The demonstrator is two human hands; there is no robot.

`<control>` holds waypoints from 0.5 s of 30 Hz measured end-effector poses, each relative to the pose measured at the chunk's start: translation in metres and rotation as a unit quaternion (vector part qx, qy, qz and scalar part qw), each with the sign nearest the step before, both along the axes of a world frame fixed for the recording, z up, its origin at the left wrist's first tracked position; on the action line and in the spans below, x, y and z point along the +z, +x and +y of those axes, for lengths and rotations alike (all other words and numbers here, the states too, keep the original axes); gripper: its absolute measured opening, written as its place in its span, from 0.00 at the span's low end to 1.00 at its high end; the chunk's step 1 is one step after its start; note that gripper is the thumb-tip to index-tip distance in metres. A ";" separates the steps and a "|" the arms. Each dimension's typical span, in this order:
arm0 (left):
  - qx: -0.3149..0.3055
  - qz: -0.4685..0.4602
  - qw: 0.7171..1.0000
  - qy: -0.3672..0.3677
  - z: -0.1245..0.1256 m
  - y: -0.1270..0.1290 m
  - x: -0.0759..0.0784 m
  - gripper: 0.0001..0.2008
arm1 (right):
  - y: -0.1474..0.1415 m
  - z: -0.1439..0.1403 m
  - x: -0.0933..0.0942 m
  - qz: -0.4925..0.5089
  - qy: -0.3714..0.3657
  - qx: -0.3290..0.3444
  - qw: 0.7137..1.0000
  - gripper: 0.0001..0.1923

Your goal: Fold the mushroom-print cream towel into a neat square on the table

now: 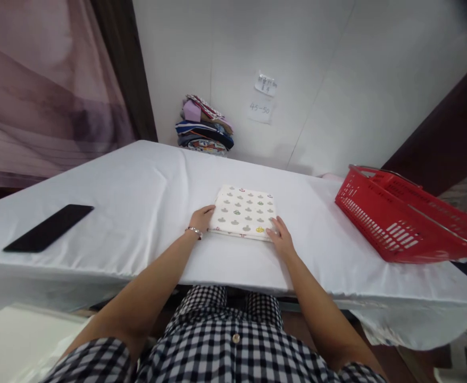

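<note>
A folded cloth (246,211), white with rows of small grey motifs and a few red, green and yellow ones, lies flat on the white-covered table in front of me. My left hand (202,219), with a bracelet at the wrist, grips its left edge near the front corner. At the front right corner, my right hand (282,239) holds the cloth's edge, some fingers showing on the top. The fingertips of my left hand are partly hidden at the fabric's side.
A red plastic basket (377,218) leans at the table's right end. To the left lies a flat black tablet-like object (50,227). Folded fabrics are stacked (205,127) at the far edge against the wall, where paper notes (260,110) hang. A pinkish curtain (50,80) borders the left.
</note>
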State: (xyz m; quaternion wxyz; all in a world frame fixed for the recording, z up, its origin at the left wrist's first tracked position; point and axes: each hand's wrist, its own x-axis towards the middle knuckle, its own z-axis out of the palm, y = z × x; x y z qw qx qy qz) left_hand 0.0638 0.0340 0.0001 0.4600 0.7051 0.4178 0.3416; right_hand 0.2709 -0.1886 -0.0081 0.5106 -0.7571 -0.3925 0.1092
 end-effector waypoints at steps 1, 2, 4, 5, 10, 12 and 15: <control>0.018 -0.011 1.000 -0.021 -0.003 -0.006 0.000 0.15 | -0.002 -0.002 0.000 -0.008 -0.008 0.010 1.000 0.31; 0.027 -0.012 0.999 -0.031 -0.005 -0.012 0.001 0.15 | -0.003 -0.004 -0.001 -0.015 -0.016 0.019 1.000 0.32; 0.034 -0.011 0.998 -0.046 -0.009 -0.023 0.003 0.15 | -0.004 -0.006 -0.002 -0.023 -0.031 0.033 0.999 0.35; 0.034 -0.002 0.998 -0.048 -0.012 -0.027 0.004 0.14 | -0.004 -0.006 -0.002 -0.028 -0.038 0.040 0.998 0.36; -0.003 0.092 0.995 0.035 -0.029 -0.041 0.008 0.14 | -0.005 -0.009 -0.001 -0.034 -0.055 0.065 0.996 0.39; -0.005 0.109 0.991 0.081 -0.034 -0.042 0.009 0.15 | -0.007 -0.009 0.000 -0.029 -0.059 0.068 0.996 0.38; -0.004 0.153 0.981 0.120 -0.036 -0.039 0.009 0.14 | -0.008 -0.009 -0.001 -0.019 -0.053 0.067 0.996 0.36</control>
